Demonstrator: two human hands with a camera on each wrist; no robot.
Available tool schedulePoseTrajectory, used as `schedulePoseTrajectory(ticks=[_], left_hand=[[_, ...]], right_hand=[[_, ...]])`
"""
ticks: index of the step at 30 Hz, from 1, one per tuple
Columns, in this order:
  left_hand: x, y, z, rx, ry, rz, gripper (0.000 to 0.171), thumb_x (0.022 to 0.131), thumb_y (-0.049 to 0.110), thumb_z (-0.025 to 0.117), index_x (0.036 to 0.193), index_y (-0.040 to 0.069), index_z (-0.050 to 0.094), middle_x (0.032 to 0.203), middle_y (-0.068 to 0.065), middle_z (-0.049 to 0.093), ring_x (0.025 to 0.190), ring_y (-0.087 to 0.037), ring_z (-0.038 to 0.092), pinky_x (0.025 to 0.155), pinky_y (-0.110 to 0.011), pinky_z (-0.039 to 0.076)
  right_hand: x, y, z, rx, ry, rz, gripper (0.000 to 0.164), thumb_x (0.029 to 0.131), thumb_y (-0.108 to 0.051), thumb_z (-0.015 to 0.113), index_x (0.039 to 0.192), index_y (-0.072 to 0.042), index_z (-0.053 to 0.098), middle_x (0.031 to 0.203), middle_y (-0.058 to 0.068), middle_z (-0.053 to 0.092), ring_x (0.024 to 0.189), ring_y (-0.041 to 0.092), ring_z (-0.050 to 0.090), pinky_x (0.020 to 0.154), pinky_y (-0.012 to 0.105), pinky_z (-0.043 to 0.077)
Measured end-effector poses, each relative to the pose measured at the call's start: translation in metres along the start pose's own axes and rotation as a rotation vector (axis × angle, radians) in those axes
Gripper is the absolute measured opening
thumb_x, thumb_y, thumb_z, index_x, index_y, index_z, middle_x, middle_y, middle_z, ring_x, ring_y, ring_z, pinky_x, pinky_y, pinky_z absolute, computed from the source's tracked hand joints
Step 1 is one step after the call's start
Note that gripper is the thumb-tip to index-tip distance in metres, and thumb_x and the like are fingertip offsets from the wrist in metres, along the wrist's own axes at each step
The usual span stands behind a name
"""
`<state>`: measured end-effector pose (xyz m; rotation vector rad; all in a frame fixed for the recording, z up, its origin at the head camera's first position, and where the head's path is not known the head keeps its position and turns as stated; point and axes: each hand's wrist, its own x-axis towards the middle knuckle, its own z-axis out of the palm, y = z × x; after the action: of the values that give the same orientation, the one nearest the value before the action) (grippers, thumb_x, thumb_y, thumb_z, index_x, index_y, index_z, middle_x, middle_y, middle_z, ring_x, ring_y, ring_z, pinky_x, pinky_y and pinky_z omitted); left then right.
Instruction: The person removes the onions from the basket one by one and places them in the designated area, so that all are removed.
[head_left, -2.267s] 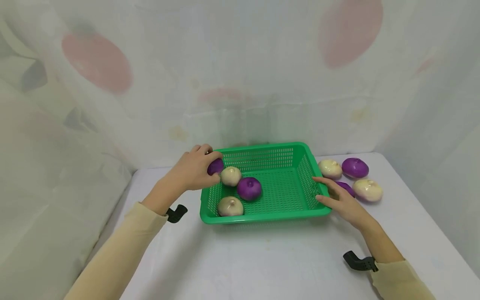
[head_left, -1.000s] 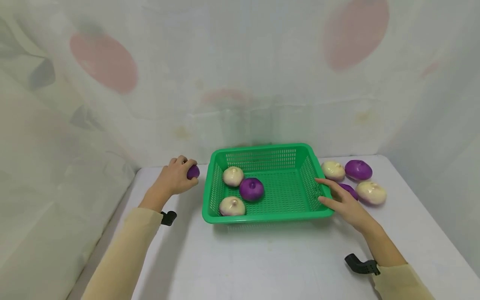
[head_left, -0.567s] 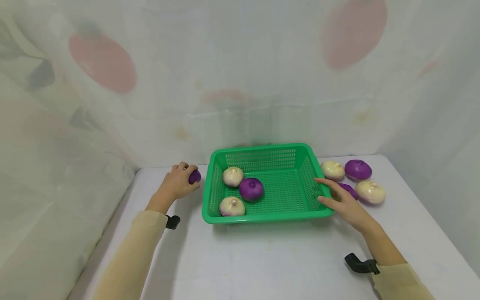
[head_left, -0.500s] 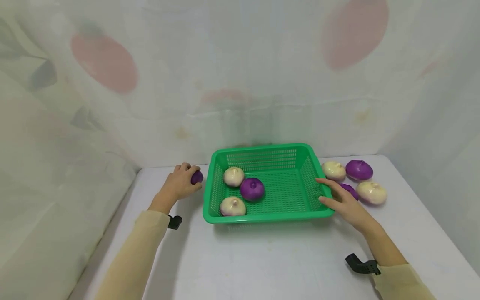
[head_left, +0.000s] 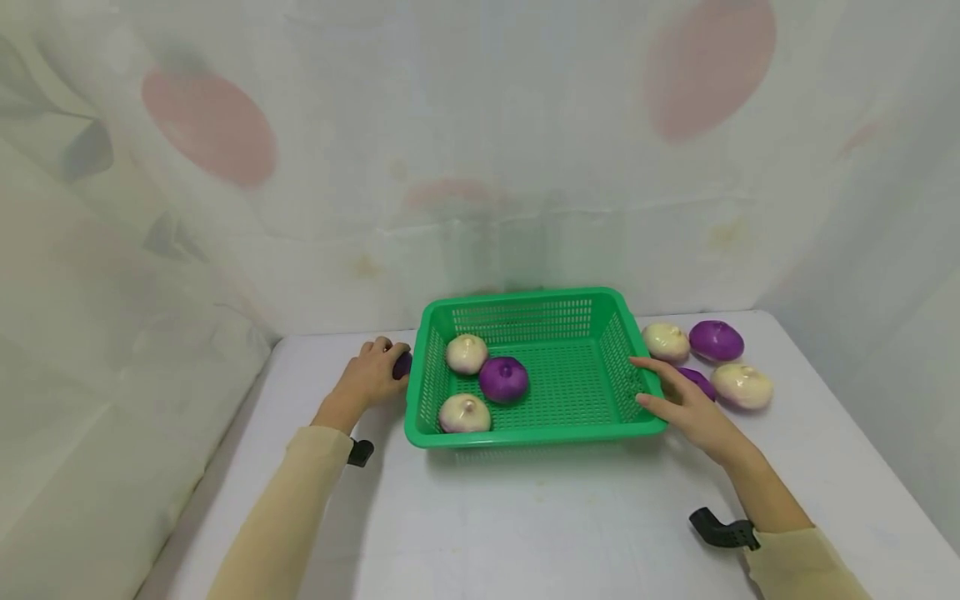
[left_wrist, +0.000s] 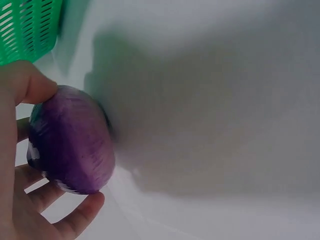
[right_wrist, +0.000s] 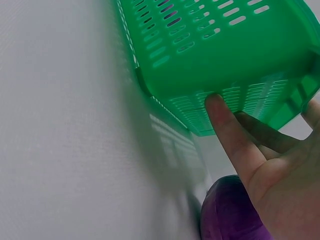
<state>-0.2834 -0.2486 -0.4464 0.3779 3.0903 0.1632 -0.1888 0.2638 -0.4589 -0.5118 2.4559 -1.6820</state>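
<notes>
White cloth covers the table [head_left: 495, 533]; pale curtain [head_left: 525, 125] with pink patches hangs behind. Centre of my head feed: green perforated basket [head_left: 536, 432].

Left hand [head_left: 373, 377]: holding a purple turnip [left_wrist: 72, 142], thumb and fingers around it, just left of the basket. I cannot tell whether the turnip touches the cloth.

Right hand [head_left: 690, 412]: wide, thumb and index finger spread apart, at the basket's right end wall.

Basket contents, left part: far pale turnip [head_left: 467, 354], near pale turnip [head_left: 465, 413], inner purple turnip [head_left: 503, 380] between them, slightly right.

Right of the basket I count four more turnips [head_left: 742, 386], two pale, two purple; one purple is partly hidden by the right hand.
</notes>
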Motion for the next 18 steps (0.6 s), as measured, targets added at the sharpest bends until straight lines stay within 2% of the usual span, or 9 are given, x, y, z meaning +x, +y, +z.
schedulePoseTrajectory(ticks=[12, 18], left_hand=[[-0.006, -0.005, 0.000, -0.011, 0.025, 0.009, 0.059, 0.096, 0.038, 0.061, 0.147, 0.012, 0.049, 0.140, -0.024, 0.046, 0.126, -0.046, 0.046, 0.091, -0.064, 0.048], [-0.007, -0.006, -0.016, 0.000, 0.058, 0.049, 0.056, 0.094, 0.033, 0.058, 0.145, 0.010, 0.051, 0.140, -0.024, 0.048, 0.127, -0.047, 0.046, 0.094, -0.065, 0.046]], right_hand=[[0.002, 0.002, 0.001, -0.014, 0.002, -0.010, 0.058, 0.104, -0.022, 0.060, 0.156, -0.011, 0.037, 0.165, 0.019, 0.020, 0.151, 0.045, 0.011, 0.113, 0.072, 0.015], [0.001, 0.002, 0.000, -0.023, 0.012, -0.009, 0.058, 0.104, -0.023, 0.061, 0.156, -0.013, 0.038, 0.165, 0.018, 0.022, 0.151, 0.044, 0.014, 0.112, 0.073, 0.016]])
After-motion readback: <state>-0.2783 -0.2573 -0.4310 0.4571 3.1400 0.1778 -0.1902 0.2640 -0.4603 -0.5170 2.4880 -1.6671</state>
